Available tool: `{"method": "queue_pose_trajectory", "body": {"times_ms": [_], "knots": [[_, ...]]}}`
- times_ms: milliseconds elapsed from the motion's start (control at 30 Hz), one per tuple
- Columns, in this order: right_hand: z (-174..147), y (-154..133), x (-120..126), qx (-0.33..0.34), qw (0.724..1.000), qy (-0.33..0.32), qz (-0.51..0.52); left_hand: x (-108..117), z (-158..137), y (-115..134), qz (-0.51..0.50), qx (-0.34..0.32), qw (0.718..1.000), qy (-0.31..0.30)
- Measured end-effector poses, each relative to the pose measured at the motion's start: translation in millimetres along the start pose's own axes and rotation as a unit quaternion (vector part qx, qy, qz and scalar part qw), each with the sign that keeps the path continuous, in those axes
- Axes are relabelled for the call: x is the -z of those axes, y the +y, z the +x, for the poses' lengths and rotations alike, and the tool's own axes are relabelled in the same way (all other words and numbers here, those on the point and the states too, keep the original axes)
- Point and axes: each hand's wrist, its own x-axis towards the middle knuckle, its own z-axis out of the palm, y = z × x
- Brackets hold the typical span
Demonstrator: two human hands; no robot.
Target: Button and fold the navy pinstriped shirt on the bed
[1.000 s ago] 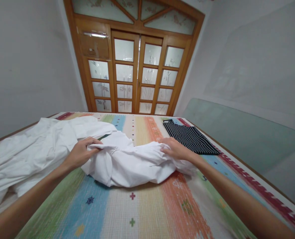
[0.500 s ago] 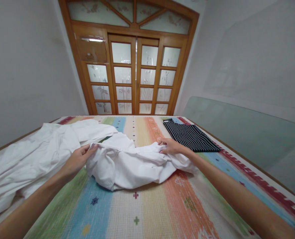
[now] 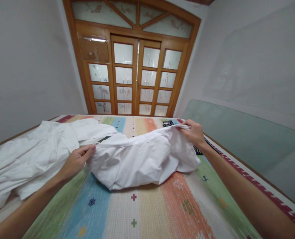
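A white garment (image 3: 137,162), perhaps a shirt, is stretched between my two hands in the middle of the patterned cover. Its upper edge, a long stitched band, is lifted, while the lower part hangs in loose folds onto the cover. My left hand (image 3: 79,158) pinches the left end of that edge between thumb and fingers. Higher up, my right hand (image 3: 194,134) grips the right end. Left of my left hand lies a second white garment (image 3: 55,142), spread and wrinkled. Behind my right hand and forearm, a black-and-white striped folded garment (image 3: 167,123) is mostly hidden.
A striped, multicoloured cover (image 3: 147,212) lies over the bed-like surface beneath the clothes. Along the right side stands a pale green panel (image 3: 242,129) against the wall. Wooden doors with glass panes (image 3: 137,76) close off the far end.
My right hand has moved right and up, pulling the garment's upper edge out straighter. It now covers much of the striped garment. My left hand has stayed nearly still.
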Motion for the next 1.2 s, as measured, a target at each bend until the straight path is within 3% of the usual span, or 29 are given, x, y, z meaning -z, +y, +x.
{"method": "queue_pose_trajectory", "body": {"times_ms": [100, 233, 400, 600, 733, 833, 933, 1000, 1067, 1200], "knots": [[-4, -2, -1, 0.0, 1.0, -0.024, -0.011, -8, 2, -5, 0.026, -0.011, 0.997, -0.078], [-19, 10, -13, -0.004, 0.99, -0.138, -0.024, -23, -2, -27, 0.142, -0.031, 0.977, -0.155], [-43, 27, -27, 0.008, 0.946, -0.322, 0.038, -43, -14, -57, 0.309, -0.042, 0.927, -0.208], [-71, 31, -47, 0.045, 0.899, -0.436, 0.0, -55, -16, -51, 0.339, -0.115, 0.887, -0.291], [-87, 34, -62, 0.049, 0.912, -0.405, -0.041, -64, -22, -44, 0.311, -0.149, 0.89, -0.298], [-92, 33, -65, 0.046, 0.928, -0.37, -0.021, -69, -27, -43, 0.28, -0.143, 0.913, -0.261], [-86, 28, -54, 0.052, 0.927, -0.372, 0.017, -66, -23, -33, 0.239, -0.146, 0.939, -0.197], [-75, 22, -40, 0.049, 0.923, -0.38, 0.031, -55, -15, -18, 0.195, -0.138, 0.958, -0.161], [-60, 16, -24, 0.04, 0.924, -0.377, 0.057, -38, -5, 1, 0.115, -0.11, 0.973, -0.165], [-27, 9, 2, -0.015, 0.927, -0.342, 0.152, 0, 20, 34, -0.029, 0.001, 0.983, -0.182]]}}
